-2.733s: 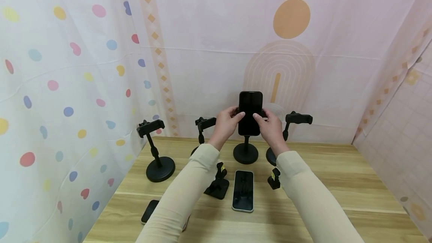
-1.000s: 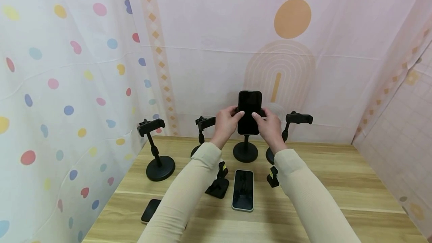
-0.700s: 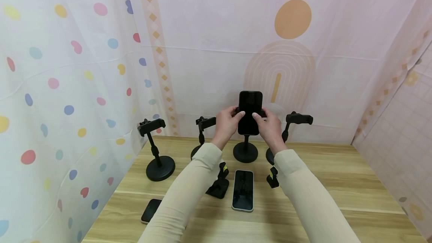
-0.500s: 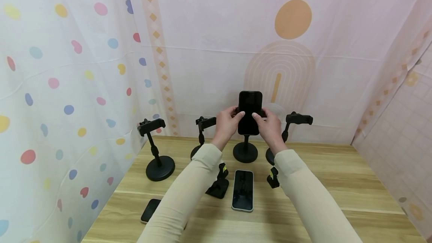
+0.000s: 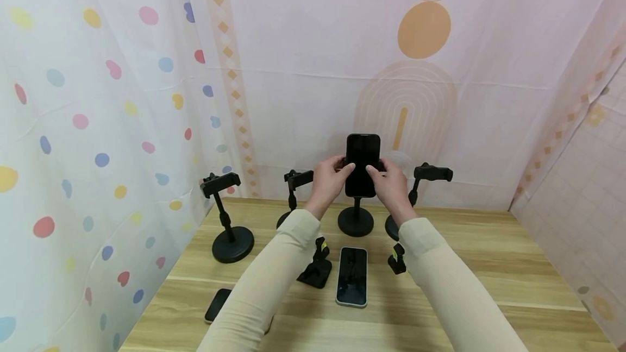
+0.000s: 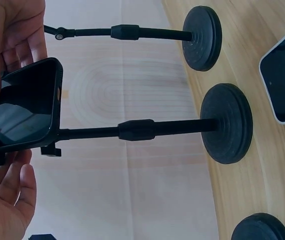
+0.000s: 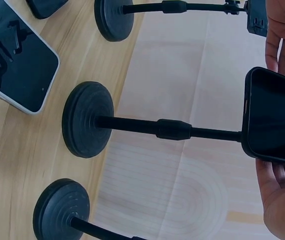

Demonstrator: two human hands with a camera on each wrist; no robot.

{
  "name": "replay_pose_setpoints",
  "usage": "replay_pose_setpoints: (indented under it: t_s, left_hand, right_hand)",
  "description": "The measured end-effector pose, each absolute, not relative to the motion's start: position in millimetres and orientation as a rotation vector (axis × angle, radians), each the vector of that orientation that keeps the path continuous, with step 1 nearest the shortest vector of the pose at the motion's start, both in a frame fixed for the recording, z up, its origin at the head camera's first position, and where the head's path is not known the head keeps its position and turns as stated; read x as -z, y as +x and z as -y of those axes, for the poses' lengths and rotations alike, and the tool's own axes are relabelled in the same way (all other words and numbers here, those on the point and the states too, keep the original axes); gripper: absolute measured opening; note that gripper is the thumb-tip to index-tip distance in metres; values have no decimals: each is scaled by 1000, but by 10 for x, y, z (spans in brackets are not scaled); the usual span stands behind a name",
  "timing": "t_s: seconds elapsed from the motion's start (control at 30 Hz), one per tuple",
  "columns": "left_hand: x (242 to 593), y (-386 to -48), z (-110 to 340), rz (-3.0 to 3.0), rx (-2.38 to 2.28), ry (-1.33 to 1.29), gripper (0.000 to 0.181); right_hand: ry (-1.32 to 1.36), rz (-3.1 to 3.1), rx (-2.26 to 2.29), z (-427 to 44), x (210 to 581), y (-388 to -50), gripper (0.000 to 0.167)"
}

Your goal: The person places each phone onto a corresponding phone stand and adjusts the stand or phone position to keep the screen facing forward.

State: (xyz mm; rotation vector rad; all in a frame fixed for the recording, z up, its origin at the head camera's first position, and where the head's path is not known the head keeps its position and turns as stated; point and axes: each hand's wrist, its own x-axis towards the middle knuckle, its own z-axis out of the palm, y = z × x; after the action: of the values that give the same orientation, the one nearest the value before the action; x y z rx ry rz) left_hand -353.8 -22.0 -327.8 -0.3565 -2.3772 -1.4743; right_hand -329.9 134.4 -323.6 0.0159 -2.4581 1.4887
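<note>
Both hands hold an upright black smartphone (image 5: 362,148) at the top of the middle black phone stand (image 5: 356,221). My left hand (image 5: 326,181) grips its left edge, thumb on the dark screen and fingers behind. On the opposite edge my right hand (image 5: 391,182) grips it the same way. In the left wrist view, a small piece of the stand's clamp (image 6: 51,150) sticks out beside the phone's lower end; the rest is hidden, so I cannot tell how tightly it sits. The right wrist view shows the smartphone (image 7: 275,117) directly above the stand's pole.
Other phone stands rise at the far left (image 5: 232,244), behind the left forearm (image 5: 298,179) and beside the right wrist (image 5: 433,172). A white-edged smartphone (image 5: 352,277) lies in front, near a small folded black holder (image 5: 315,273) and a black piece (image 5: 397,259). Another phone (image 5: 217,304) is partly under the left sleeve.
</note>
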Motion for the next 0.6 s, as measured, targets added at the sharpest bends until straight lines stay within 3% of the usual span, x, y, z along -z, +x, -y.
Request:
replay_pose_setpoints:
  t_s: [0.3,0.6]
  left_hand:
    - [3292,-3553,236,2380,1508,-374,43]
    - [3324,-3542,268,2395,1525,-370,45]
  right_hand:
    - [28,2469,-1471,-1354,3245,-3305,53]
    - [67,2444,-1508,-1356,3292,-3316,43]
